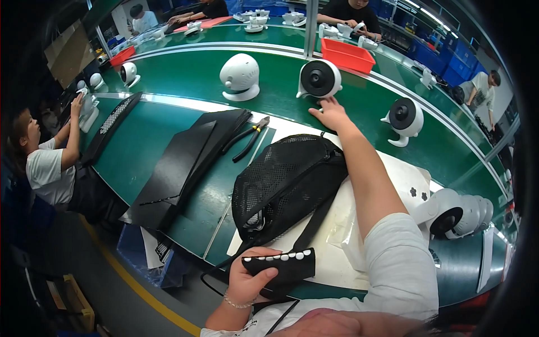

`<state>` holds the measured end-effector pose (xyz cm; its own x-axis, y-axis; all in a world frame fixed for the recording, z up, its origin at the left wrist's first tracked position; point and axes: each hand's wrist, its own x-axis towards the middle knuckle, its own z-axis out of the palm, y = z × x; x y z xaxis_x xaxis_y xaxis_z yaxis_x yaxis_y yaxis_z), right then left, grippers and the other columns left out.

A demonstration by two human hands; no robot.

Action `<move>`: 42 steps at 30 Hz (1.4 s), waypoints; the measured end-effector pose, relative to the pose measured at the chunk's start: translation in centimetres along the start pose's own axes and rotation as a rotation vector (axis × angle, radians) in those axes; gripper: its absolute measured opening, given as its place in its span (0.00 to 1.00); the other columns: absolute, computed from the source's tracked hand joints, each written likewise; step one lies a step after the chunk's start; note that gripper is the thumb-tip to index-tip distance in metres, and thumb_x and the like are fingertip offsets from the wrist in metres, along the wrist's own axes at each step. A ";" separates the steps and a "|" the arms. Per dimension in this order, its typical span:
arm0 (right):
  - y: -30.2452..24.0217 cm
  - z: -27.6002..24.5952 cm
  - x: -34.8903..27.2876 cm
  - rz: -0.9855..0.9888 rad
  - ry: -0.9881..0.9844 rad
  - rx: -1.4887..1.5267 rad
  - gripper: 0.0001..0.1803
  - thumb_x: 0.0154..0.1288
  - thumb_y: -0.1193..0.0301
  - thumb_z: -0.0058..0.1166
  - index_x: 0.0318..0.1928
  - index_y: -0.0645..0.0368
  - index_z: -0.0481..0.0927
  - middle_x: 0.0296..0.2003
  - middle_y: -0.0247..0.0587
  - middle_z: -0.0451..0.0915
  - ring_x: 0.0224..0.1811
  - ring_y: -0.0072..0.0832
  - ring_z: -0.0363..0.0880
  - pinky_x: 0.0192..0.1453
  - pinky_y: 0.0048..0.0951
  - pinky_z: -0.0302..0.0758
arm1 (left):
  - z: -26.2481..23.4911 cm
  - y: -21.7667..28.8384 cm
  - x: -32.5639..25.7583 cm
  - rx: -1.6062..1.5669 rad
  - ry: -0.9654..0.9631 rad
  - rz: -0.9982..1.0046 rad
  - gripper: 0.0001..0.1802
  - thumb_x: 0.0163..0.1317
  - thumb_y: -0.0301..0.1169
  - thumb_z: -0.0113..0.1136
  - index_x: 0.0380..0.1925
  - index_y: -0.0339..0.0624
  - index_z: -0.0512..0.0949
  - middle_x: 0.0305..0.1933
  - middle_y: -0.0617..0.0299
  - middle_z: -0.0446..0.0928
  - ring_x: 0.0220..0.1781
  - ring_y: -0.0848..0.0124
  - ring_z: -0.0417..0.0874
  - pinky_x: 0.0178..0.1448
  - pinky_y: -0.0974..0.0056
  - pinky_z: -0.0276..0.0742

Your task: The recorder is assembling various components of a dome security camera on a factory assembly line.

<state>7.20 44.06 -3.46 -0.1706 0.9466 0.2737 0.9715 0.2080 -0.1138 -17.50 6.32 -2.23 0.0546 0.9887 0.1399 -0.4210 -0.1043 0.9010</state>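
Note:
My left hand (pixel 247 283) is closed around a black strip (pixel 295 268) with a row of white round dots along its upper edge, near the table's front edge. My right arm stretches far forward. The right hand (pixel 332 115) has its fingers apart at the foot of a white rounded device with a black round face (pixel 320 78), which stands on the green conveyor belt (pixel 185 70). Its base is partly hidden by my fingers, so I cannot tell whether they touch it. Between my arms lies a black mesh bag (pixel 286 174) with a strap.
Similar white devices (pixel 240 76) (pixel 405 117) stand on the belt, and several more (pixel 449 210) cluster at right. Black sheets (pixel 179 160) and yellow-black cutters (pixel 247 139) lie left of the bag. A red bin (pixel 348 55) is beyond the belt. A co-worker (pixel 50 157) works at left.

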 end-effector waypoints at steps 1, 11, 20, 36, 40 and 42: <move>-0.1 -1.1 -0.3 -0.062 0.029 0.075 0.25 0.55 0.51 0.47 0.43 0.59 0.74 0.50 0.47 0.69 0.56 0.40 0.63 0.56 0.37 0.63 | -0.1 0.0 0.0 -0.010 0.002 0.011 0.15 0.48 0.23 0.61 0.37 0.31 0.73 0.40 0.56 0.75 0.41 0.73 0.75 0.47 0.70 0.69; 2.7 -1.6 -1.9 0.021 -0.107 0.073 0.33 0.57 0.46 0.41 0.55 0.57 0.67 0.62 0.49 0.51 0.63 0.40 0.54 0.62 0.36 0.57 | -0.2 -0.1 -0.2 -0.015 -0.001 0.039 0.13 0.49 0.21 0.59 0.37 0.32 0.72 0.40 0.56 0.75 0.41 0.73 0.74 0.47 0.69 0.69; 3.7 -0.5 -2.6 0.135 0.123 0.064 0.29 0.53 0.49 0.49 0.45 0.60 0.73 0.42 0.51 0.74 0.41 0.44 0.75 0.47 0.39 0.71 | 0.0 -0.4 -0.6 0.006 0.084 0.060 0.15 0.48 0.22 0.60 0.37 0.32 0.72 0.39 0.59 0.74 0.38 0.75 0.74 0.45 0.71 0.69; 5.9 -4.3 -0.3 0.347 0.457 1.006 0.55 0.38 0.52 0.66 0.61 0.65 0.49 0.58 0.56 0.54 0.62 0.41 0.54 0.63 0.35 0.54 | 0.2 -0.4 -0.9 0.024 0.095 0.129 0.14 0.48 0.22 0.61 0.36 0.33 0.72 0.38 0.58 0.74 0.39 0.74 0.74 0.45 0.71 0.69; 8.3 -4.3 0.5 0.469 0.607 0.953 0.41 0.39 0.55 0.67 0.49 0.66 0.63 0.49 0.52 0.63 0.51 0.37 0.65 0.55 0.30 0.63 | 0.4 -0.4 -0.9 0.028 0.118 0.110 0.14 0.48 0.22 0.61 0.37 0.33 0.72 0.37 0.60 0.74 0.38 0.75 0.74 0.44 0.71 0.70; 8.8 -4.9 0.7 0.468 0.458 1.189 0.40 0.40 0.55 0.66 0.48 0.64 0.61 0.48 0.51 0.64 0.51 0.35 0.65 0.54 0.30 0.63 | 0.5 -0.4 -0.7 0.024 0.127 0.108 0.14 0.48 0.22 0.61 0.37 0.33 0.72 0.37 0.60 0.74 0.38 0.76 0.74 0.44 0.71 0.70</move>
<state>16.47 45.33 0.37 0.4296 0.8688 0.2463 0.1543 0.1982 -0.9679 -16.89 5.59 -2.43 -0.1054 0.9770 0.1851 -0.3968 -0.2120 0.8931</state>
